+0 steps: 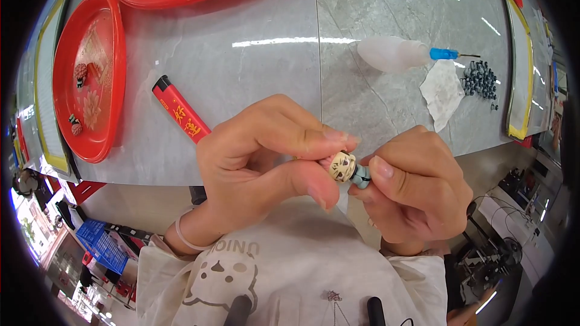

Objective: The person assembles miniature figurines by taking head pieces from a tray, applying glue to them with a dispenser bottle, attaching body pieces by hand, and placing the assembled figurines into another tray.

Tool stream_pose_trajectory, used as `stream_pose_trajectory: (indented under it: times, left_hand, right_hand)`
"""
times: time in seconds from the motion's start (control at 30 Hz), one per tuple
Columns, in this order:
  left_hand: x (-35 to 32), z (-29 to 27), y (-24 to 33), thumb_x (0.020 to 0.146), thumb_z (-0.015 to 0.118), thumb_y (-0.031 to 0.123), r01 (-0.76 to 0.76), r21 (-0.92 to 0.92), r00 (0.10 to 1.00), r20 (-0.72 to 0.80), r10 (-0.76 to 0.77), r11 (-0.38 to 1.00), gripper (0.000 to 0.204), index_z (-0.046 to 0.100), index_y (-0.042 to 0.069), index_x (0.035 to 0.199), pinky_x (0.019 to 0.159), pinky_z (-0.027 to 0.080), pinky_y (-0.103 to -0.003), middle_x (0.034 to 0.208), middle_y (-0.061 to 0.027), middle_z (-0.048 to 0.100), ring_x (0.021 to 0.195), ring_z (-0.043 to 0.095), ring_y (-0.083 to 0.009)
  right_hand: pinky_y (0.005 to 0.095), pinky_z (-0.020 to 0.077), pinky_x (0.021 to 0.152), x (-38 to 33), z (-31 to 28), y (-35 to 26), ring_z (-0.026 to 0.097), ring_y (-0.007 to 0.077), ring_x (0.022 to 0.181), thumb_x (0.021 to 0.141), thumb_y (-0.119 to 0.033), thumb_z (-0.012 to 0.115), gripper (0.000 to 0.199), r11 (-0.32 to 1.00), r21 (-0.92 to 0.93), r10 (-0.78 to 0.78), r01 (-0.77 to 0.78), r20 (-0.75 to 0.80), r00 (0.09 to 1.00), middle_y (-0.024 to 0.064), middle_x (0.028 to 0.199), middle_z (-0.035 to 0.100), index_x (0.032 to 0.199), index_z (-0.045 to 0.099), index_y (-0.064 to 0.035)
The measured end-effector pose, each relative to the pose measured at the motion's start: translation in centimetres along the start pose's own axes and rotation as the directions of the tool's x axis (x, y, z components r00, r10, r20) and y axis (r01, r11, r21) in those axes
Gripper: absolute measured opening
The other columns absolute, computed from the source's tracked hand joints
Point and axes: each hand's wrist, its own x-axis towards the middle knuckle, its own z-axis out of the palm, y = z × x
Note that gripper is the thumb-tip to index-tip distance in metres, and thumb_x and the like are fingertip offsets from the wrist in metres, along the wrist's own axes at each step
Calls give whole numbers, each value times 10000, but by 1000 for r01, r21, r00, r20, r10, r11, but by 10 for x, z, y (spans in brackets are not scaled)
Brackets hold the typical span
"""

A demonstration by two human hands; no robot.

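Observation:
My left hand (260, 151) pinches the head (342, 167) of a small toy figurine between thumb and forefinger. The head has a pale painted face and pink hair, mostly hidden by the fingers. My right hand (423, 190) grips the figurine's small grey-blue body (362, 177) between thumb and fingertips. Head and body meet at the neck; whether they are joined I cannot tell. Both hands are held close together in front of my chest, at the table's near edge. Partly behind my left hand lies a red, lighter-shaped stick (180, 107) with a black end.
A red oval tray (119, 96) at left holds a few pink-haired pieces. Several more fill a larger red tray (181, 4) at the back. On the right lie a white squeeze bottle (393, 54) with a blue needle tip (444, 54), crumpled tissue (442, 93) and piled small dark parts (480, 78).

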Motion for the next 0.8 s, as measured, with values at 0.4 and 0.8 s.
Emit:
stream_pose_trajectory:
  times: [0.4,0.8]
  left_hand:
    - [0,1,2,726,691,324,25,1,1000,-12,-25,1000,345,542,45,866,624,496,-218,834,-145,599,733,617,-154]
    - [7,-6,-2,823,572,402,-159,133,969,213,129,978,486,513,-26,1045,582,436,-204,802,-118,591,682,571,-124]
  right_hand:
    - [263,385,465,0,0,-4,521,165,552,654,-48,744,255,996,-89,-3,5,21,1000,98,713,577,836,572,-3]
    - [238,330,513,10,-10,3,442,135,626,577,-297,801,500,993,-110,66,-48,167,984,90,845,464,948,604,-26]
